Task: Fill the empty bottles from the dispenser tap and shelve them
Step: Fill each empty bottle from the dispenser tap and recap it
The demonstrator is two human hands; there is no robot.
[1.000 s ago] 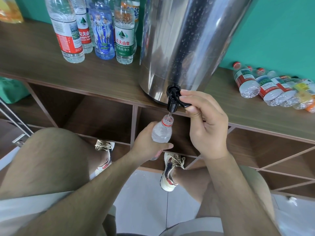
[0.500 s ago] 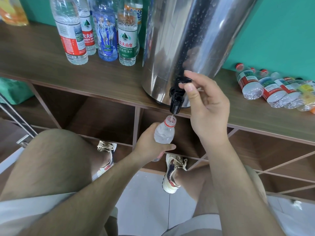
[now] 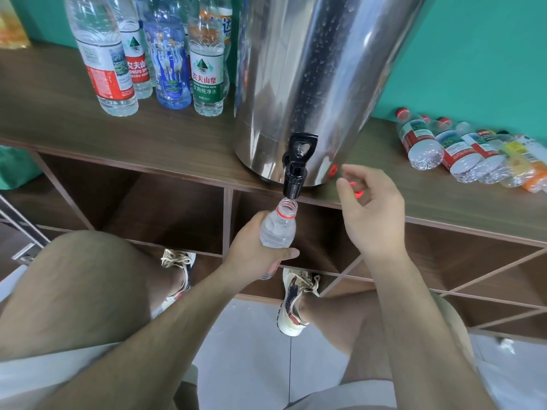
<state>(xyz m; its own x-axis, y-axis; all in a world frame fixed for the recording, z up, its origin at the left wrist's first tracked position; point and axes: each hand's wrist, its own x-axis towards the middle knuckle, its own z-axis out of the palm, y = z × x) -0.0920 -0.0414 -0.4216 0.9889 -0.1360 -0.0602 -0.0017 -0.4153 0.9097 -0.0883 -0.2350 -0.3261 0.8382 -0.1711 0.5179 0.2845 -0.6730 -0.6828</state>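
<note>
Filling looks finished: the left hand [image 3: 257,247] grips the bottle [image 3: 278,230] under the tap [image 3: 296,176]. The right hand [image 3: 370,214] hovers beside it, fingers slack. Next comes capping, bottle kept upright.

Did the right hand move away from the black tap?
Yes. The right hand let go of the tap and is now to its right and a bit lower, near the dispenser base.

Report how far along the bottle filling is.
Done: upright bottles stand left of the dispenser, looking full. In hand: the left hand holds an uncapped bottle under the tap; no stream shows, and the right hand is off the tap. Left: capping and shelving this one, then the lying bottles on the right, which look empty.
</note>
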